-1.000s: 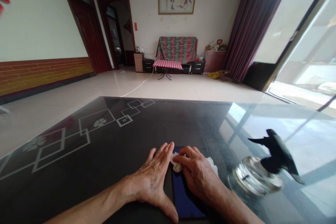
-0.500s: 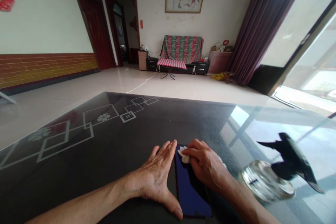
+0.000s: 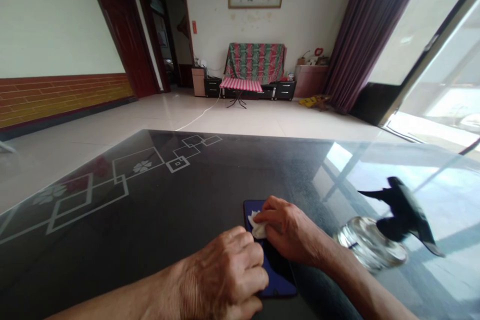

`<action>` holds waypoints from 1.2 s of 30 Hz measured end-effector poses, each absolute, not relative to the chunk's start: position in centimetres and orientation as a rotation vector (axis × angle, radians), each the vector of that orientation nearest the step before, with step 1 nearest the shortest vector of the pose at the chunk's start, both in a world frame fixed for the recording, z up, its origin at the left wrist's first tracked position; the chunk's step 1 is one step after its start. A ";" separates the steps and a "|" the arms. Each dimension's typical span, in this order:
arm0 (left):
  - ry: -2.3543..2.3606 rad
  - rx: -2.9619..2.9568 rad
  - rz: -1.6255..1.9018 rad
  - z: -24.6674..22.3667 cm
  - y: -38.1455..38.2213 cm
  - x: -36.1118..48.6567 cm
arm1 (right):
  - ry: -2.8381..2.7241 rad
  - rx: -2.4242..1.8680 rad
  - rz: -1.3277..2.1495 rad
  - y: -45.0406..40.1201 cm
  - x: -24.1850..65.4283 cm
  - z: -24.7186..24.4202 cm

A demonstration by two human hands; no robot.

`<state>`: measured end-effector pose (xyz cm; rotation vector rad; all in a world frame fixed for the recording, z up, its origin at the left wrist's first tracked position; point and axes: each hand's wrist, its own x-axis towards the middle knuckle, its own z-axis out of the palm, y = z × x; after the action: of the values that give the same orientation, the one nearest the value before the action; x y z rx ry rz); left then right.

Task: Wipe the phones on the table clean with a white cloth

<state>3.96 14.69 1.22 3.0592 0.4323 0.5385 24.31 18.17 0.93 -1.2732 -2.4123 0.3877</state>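
Note:
A smartphone [image 3: 279,279] with a dark blue face lies flat on the dark glossy tabletop [image 3: 180,210]. My right hand [image 3: 290,232] pinches a crumpled white tissue [image 3: 258,226] and presses it on the phone's upper part. At the phone's left edge, my left hand [image 3: 230,275] is closed with its fingers curled under. Its fingers overlap that edge, and the fingertips are hidden, so whether it grips anything does not show. To the right of my right forearm is a clear spray bottle [image 3: 369,244] with a black trigger head.
Pale geometric and flower patterns [image 3: 142,166] mark the tabletop's left side. Window light reflects on its right side. Beyond the table's far edge, a small stand with a red-striped cover [image 3: 241,85] is before a low black cabinet [image 3: 285,91]. A purple curtain [image 3: 369,30] hangs at right.
My left hand has gone from spread fingers to a closed, curled shape beside the phone. The tissue stays near the phone's top in my right hand. The view has shifted slightly.

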 end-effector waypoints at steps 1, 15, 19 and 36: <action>0.407 3.071 0.550 1.0 14.5 4.1 | -2.402 -1.264 0.394 18.1 24.3 0.8; 1.187 2.705 0.640 -1.4 20.6 2.3 | -2.418 -1.242 0.141 20.7 23.8 0.4; 1.198 2.719 0.588 -1.5 20.5 2.4 | -2.407 -1.268 0.120 20.2 23.8 0.3; 1.166 2.700 0.625 -1.9 20.9 2.2 | -2.455 -1.252 0.302 15.2 22.4 1.0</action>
<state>2.24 20.92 -1.89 2.7000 1.1662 0.6251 22.41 15.18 1.04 -1.2520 -2.4551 0.3016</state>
